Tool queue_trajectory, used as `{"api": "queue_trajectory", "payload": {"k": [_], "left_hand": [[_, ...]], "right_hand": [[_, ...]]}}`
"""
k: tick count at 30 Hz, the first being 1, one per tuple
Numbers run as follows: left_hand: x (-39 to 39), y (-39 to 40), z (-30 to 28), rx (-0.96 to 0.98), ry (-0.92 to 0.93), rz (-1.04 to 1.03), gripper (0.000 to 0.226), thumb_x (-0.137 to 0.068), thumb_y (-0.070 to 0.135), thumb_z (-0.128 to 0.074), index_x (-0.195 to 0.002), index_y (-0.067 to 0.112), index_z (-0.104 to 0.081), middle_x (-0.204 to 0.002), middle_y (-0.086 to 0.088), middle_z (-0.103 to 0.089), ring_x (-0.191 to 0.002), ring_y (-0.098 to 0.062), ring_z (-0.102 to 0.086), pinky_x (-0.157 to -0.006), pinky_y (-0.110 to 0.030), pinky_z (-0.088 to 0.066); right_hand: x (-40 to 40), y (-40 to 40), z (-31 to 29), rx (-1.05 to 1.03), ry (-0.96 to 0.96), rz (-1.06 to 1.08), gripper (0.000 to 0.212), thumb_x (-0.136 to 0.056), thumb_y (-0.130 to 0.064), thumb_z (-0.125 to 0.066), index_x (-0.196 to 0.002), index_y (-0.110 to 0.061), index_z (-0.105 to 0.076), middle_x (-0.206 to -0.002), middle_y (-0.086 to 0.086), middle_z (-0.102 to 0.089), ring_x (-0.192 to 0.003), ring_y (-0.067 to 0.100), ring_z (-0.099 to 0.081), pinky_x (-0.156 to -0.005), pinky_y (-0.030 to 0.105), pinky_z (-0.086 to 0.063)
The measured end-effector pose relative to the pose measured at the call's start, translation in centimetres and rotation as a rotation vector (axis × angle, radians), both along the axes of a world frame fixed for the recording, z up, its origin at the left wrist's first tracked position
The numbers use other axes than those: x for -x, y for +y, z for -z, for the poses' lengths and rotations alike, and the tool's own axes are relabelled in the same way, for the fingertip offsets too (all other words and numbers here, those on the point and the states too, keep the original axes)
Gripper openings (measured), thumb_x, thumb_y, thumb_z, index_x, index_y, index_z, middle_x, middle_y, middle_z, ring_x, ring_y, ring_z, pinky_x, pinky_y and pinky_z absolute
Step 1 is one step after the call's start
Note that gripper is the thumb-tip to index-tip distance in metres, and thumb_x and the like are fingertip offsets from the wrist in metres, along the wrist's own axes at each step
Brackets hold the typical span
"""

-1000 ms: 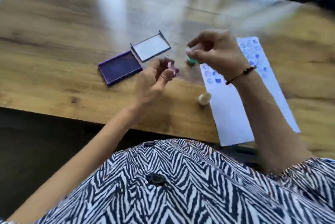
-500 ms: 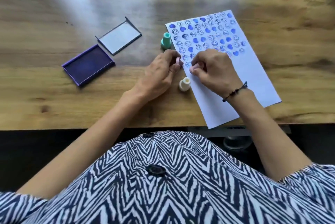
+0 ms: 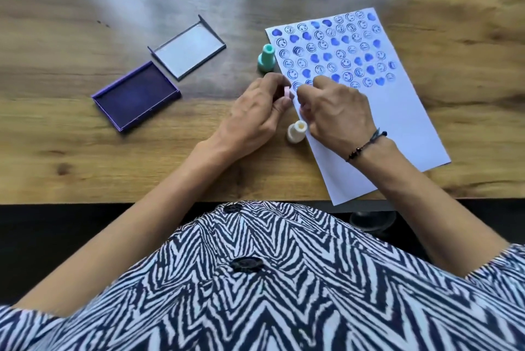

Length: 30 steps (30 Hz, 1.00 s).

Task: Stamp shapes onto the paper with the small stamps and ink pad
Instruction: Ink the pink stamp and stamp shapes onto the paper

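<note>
The purple ink pad (image 3: 136, 96) lay open on the wooden worktop (image 3: 71, 151), its tray filled with dark violet ink, and its detached lid (image 3: 188, 51) rested just beyond it, inside up and holding nothing. To the right the white paper (image 3: 397, 123) lay tilted, its far half crowded with blue smiley and heart prints, its near corner overhanging the worktop edge. A mint-green stamp (image 3: 266, 58) stood upright just beside the paper's left edge, and a cream stamp (image 3: 297, 131) stood nearer the person, touching or nearly touching that same edge. The left hand (image 3: 255, 115) pinched a small pink piece (image 3: 287, 92) between thumb and fingertips (seemingly a stamp cap, though too small to be sure). The right hand (image 3: 338, 117) was curled, fingertips pressed together low over the paper beside the last row of prints; a sliver of pink showed under it, but whether it held a stamp could not be told. Compared with half a second before, the hands and stamps sat in much the same arrangement, whereas a second before both hands had been raised off the worktop. The worktop was warm oak-grained board with pale glare streaks across its far side, and a black-and-white zigzag shirt (image 3: 255, 294) filled the foreground.
</note>
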<state>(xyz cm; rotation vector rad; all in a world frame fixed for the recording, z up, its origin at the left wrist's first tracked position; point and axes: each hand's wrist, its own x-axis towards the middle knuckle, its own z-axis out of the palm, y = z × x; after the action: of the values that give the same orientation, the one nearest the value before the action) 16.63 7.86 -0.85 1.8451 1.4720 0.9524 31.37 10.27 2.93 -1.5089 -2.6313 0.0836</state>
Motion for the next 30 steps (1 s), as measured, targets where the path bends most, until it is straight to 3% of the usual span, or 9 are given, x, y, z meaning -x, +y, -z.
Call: {"api": "queue_trajectory", "payload": {"k": [6,11,13,15,17,20,24,28,30], "left_hand": [[-0.1,0.0,-0.2,-0.018,0.001,0.0,0.027,-0.091,0.022,-0.045,-0.112,0.006,-0.047,-0.106,-0.012,-0.06,-0.094,-0.008,-0.043,-0.077,-0.012,-0.028],[0.0,-0.1,0.0,-0.003,0.008,-0.002,0.026,-0.092,0.022,-0.045,-0.112,0.007,-0.047,-0.11,-0.012,-0.061,-0.101,-0.017,-0.051,-0.078,-0.015,-0.03],[-0.1,-0.1,-0.2,-0.006,-0.01,0.002,0.026,-0.092,0.021,-0.045,-0.112,0.006,-0.047,-0.111,-0.013,-0.063,-0.107,-0.022,-0.053,-0.083,-0.018,-0.032],[-0.1,-0.1,-0.4,0.01,-0.023,0.003,0.026,-0.092,0.021,-0.045,-0.113,0.006,-0.046,-0.113,-0.013,-0.063,-0.109,-0.023,-0.053,-0.087,-0.023,-0.034],[-0.1,-0.2,-0.5,0.032,-0.039,0.001,0.025,-0.092,0.02,-0.045,-0.112,0.005,-0.046,-0.114,-0.014,-0.063,-0.109,-0.024,-0.054,-0.09,-0.027,-0.036],[0.1,-0.3,-0.8,0.069,-0.111,-0.008,0.022,-0.092,0.02,-0.046,-0.11,0.007,-0.048,-0.113,-0.013,-0.065,-0.107,-0.023,-0.058,-0.094,-0.033,-0.043],[0.6,-0.5,-1.0,0.149,-0.325,-0.017,0.02,-0.09,0.016,-0.051,-0.109,0.01,-0.051,-0.108,-0.01,-0.066,-0.101,-0.02,-0.063,-0.093,-0.033,-0.048],[0.6,-1.1,-1.1,0.2,-0.558,0.005,0.02,-0.089,0.008,-0.052,-0.108,0.005,-0.052,-0.092,0.001,-0.059,-0.084,-0.003,-0.055,-0.081,-0.016,-0.043],[0.5,-1.4,-1.2,0.211,-0.635,-0.007,0.021,-0.088,0.005,-0.051,-0.108,0.0,-0.052,-0.09,0.0,-0.058,-0.083,-0.002,-0.055,-0.08,-0.016,-0.045]], "right_hand": [[0.2,0.0,0.0,0.004,0.04,-0.026,0.012,-0.088,-0.02,-0.049,-0.093,-0.014,-0.057,-0.077,0.017,-0.05,-0.055,0.025,-0.033,-0.05,0.03,-0.025],[-0.4,0.3,-0.1,0.075,0.03,-0.031,0.009,-0.085,-0.016,-0.051,-0.09,-0.012,-0.058,-0.084,0.016,-0.055,-0.065,0.034,-0.05,-0.054,0.033,-0.034],[-1.4,0.8,-0.4,0.158,0.2,0.051,0.006,-0.08,-0.011,-0.059,-0.086,-0.009,-0.061,-0.084,0.014,-0.062,-0.078,0.034,-0.058,-0.065,0.034,-0.042],[-2.2,1.2,-1.0,0.304,0.51,0.235,0.006,-0.077,-0.007,-0.065,-0.083,-0.007,-0.063,-0.071,0.008,-0.063,-0.073,0.028,-0.063,-0.071,0.032,-0.05],[-2.8,1.3,-1.6,0.459,0.845,0.413,0.009,-0.077,-0.004,-0.067,-0.076,-0.011,-0.062,-0.065,0.004,-0.057,-0.064,0.018,-0.061,-0.068,0.032,-0.058],[-3.3,1.3,-2.2,0.563,1.072,0.495,0.019,-0.079,-0.002,-0.067,-0.069,-0.016,-0.058,-0.068,0.006,-0.056,-0.056,0.006,-0.06,-0.062,0.027,-0.061],[-2.3,0.5,-2.6,0.64,1.121,0.44,0.017,-0.08,-0.003,-0.066,-0.07,-0.014,-0.059,-0.068,0.005,-0.057,-0.053,0.006,-0.06,-0.062,0.028,-0.061],[0.0,-0.4,-2.6,0.621,1.084,0.314,0.01,-0.079,-0.003,-0.067,-0.077,-0.012,-0.062,-0.066,0.003,-0.054,-0.059,0.014,-0.06,-0.061,0.023,-0.06],[1.0,-0.7,-2.6,0.558,1.029,0.265,0.008,-0.078,-0.004,-0.068,-0.083,-0.007,-0.063,-0.064,0.002,-0.057,-0.059,0.016,-0.062,-0.06,0.022,-0.06]]}}
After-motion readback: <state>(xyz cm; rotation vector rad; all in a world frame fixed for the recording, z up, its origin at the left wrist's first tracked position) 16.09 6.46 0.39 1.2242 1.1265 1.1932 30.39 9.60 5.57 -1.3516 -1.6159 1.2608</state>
